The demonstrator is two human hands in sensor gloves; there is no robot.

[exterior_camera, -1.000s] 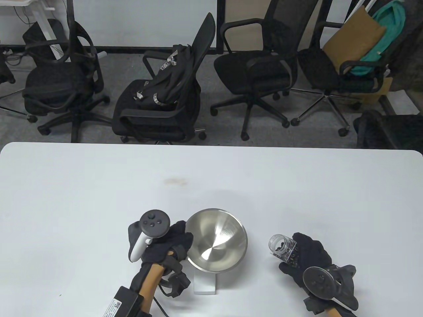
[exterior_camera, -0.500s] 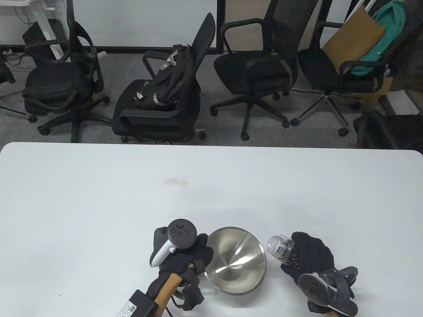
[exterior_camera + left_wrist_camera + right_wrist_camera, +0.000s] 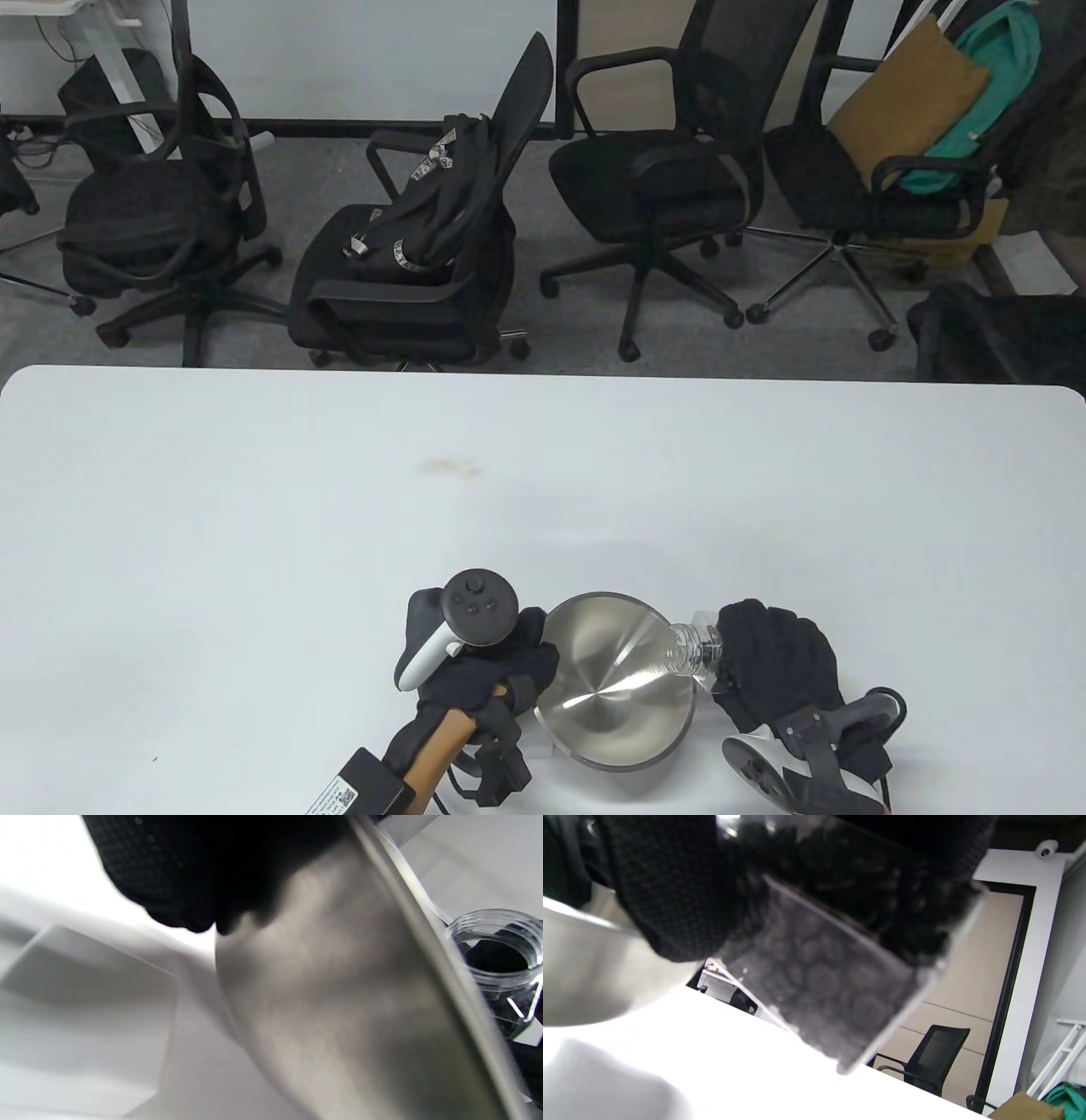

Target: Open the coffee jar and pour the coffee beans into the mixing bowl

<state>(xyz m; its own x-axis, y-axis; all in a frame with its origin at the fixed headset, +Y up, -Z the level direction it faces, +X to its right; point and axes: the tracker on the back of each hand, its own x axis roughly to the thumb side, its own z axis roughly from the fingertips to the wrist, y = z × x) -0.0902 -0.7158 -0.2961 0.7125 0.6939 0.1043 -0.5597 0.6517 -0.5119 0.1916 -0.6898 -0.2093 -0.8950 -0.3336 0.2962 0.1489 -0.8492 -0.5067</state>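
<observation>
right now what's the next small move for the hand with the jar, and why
Probably tip the jar a little further, mouth down. The right hand holds it tilted with its open mouth just over the mixing bowl rim, beans still sit inside the jar, and the bowl looks empty. The left hand grips the bowl's far rim, steadying it.

Over the last second I've slid the mixing bowl rightward with my left hand gripping its rim, tilting it toward the jar. My right hand has brought the coffee jar left and tipped it, so its open mouth now sits over the bowl's right rim.
</observation>
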